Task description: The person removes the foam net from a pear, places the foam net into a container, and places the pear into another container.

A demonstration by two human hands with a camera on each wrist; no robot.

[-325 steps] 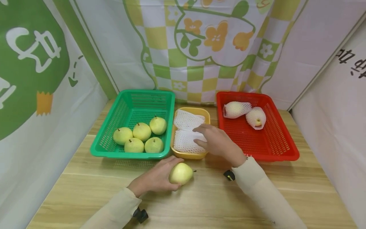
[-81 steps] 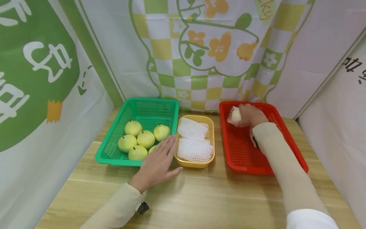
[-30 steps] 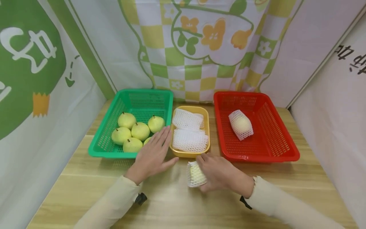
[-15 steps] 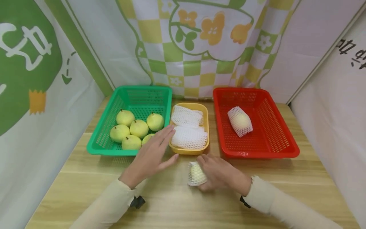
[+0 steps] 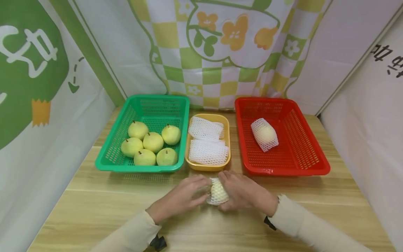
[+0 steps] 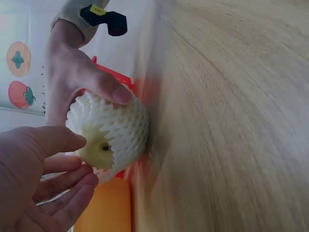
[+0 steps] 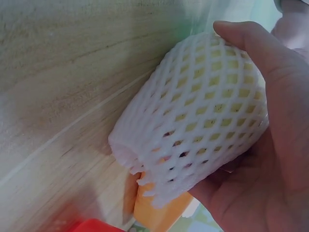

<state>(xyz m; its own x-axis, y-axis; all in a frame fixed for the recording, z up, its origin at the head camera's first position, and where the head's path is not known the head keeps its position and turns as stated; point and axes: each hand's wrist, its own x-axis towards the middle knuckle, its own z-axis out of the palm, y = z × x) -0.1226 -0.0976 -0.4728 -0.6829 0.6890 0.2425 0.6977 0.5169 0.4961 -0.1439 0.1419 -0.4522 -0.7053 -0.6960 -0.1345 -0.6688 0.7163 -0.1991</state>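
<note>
My right hand [image 5: 244, 191] grips a pale yellow-green pear [image 6: 95, 153] in a white foam net [image 7: 207, 104], low over the table in front of the yellow tray. Its thumb and fingers lie around the net. The left wrist view shows the pear's stem end bare within the net's opening; past the other end, the sleeve narrows to a ragged edge in the right wrist view. My left hand [image 5: 182, 197] is at the stem end, thumb and fingers loosely spread. Its fingertips are close to the net's edge; whether they touch is unclear.
A green basket [image 5: 108, 154] with several bare pears stands at left. The yellow tray [image 5: 228, 140] in the middle holds folded foam nets [image 5: 208, 152]. One netted pear [image 5: 265, 134] lies in the red basket [image 5: 315, 154] at right. A patterned curtain hangs behind.
My right hand has taken a netted pear from the red basket to the front. My left hand has come from the green basket's edge to that pear. The green basket has gained one bare pear.
</note>
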